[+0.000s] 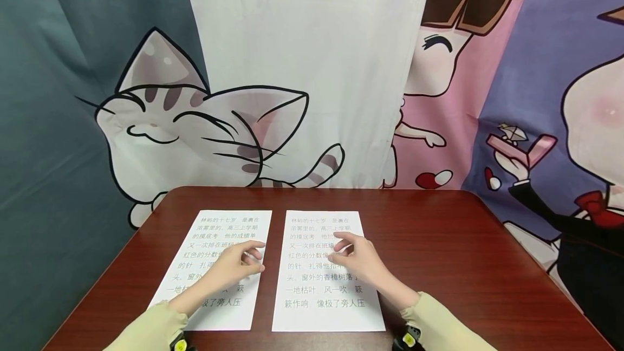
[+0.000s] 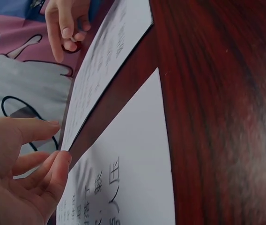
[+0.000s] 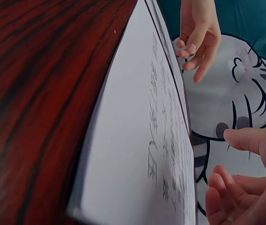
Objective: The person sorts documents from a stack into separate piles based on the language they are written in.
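Observation:
Two white printed sheets lie side by side on the table, a narrow strip of wood between them. Over the left sheet hovers my left hand, its fingers loosely bent and nothing between them. My right hand hangs above the right sheet in a similar relaxed pose, thumb and fingers apart. In the left wrist view, the left hand has a gap between thumb and fingertips. The right wrist view likewise has the right hand holding nothing. Each hand covers part of the printed text.
The dark red-brown wooden table has rounded far corners. Behind it hangs a cloth backdrop printed with a cartoon cat and figures. Black devices with yellow marks, such as the right one, sit at both wrists.

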Demonstrator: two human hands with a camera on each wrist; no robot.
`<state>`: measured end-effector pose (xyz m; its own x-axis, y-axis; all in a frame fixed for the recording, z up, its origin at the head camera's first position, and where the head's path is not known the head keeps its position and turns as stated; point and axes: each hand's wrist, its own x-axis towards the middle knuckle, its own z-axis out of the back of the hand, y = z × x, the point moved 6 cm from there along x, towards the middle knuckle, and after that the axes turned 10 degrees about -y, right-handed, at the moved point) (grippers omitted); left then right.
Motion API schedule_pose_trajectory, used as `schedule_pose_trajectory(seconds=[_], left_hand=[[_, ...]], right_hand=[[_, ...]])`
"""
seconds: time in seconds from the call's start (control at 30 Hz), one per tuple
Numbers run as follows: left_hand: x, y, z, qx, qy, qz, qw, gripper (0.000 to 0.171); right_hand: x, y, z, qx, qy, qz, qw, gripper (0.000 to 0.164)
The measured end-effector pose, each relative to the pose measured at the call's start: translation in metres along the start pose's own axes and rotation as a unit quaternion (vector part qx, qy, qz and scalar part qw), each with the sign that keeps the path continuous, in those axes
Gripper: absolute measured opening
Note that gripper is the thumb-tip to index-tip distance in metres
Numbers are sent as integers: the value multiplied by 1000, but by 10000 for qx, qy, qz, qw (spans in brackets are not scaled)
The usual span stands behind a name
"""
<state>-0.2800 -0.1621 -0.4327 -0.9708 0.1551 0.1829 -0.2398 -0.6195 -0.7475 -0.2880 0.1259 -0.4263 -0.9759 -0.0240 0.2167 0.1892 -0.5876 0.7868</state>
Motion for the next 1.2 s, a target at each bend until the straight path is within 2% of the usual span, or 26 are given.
schedule_pose_trajectory(seconds=[0.2, 0.47, 0.7, 1.0, 1.2], left_hand=[[0, -4, -11, 64, 22, -15, 10000, 56], [1, -10, -21, 54, 39, 231, 9997, 58], [2, -11, -25, 165, 100, 317, 9993, 58], [7, -15, -31, 151, 141, 242, 9995, 56], [11, -19, -35, 333, 76, 201, 9992, 54]], right_hand=[[-1, -12, 12, -101, -185, -195, 9996, 57], [-2, -26, 25, -424, -345, -222, 9983, 60], [-4, -38, 33, -708, -323, -268, 9966, 59], [-7, -50, 38, -939, -175, -330, 9949, 58], [-7, -54, 41, -1048, -143, -372, 9937, 58]])
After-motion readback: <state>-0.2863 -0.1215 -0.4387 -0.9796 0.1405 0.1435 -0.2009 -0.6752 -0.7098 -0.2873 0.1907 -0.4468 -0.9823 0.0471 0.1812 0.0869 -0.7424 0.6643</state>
